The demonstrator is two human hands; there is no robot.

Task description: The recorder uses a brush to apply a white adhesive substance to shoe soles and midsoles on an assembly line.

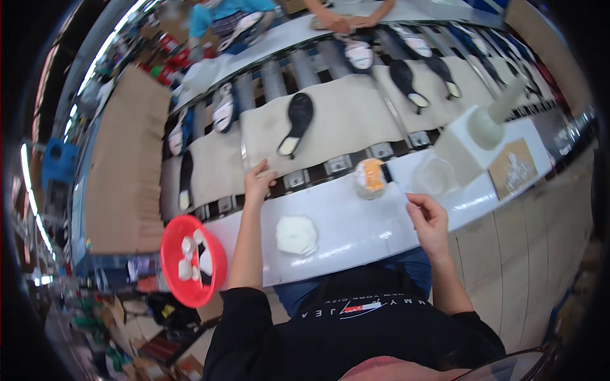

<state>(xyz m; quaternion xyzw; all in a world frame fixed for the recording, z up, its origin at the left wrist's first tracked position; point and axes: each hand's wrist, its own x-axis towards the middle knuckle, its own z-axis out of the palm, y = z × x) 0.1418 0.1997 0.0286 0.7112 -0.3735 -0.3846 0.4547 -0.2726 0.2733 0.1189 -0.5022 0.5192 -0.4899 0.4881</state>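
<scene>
My left hand (pixel 259 182) is at the near edge of the conveyor, its fingers apart and nothing visible in them. Just beyond it, a black shoe sole (pixel 300 114) with a pale heel end lies on the beige belt cloth (pixel 346 120). My right hand (pixel 431 223) is over the white worktable (pixel 343 219), thumb and fingers pinched together. What they hold, if anything, is too small to make out. To its left stands a round jar (pixel 370 179) with an orange patch, a small black piece at its side. A white round pad (pixel 296 235) lies between my arms.
A red basin (pixel 194 260) with white pieces stands left of my left forearm. More soles (pixel 406 82) and shoe parts (pixel 223 109) lie along the conveyor. Right of the jar are a clear cup (pixel 434 174) and a pale container (pixel 484 127). Co-workers' hands (pixel 343 22) are across the line.
</scene>
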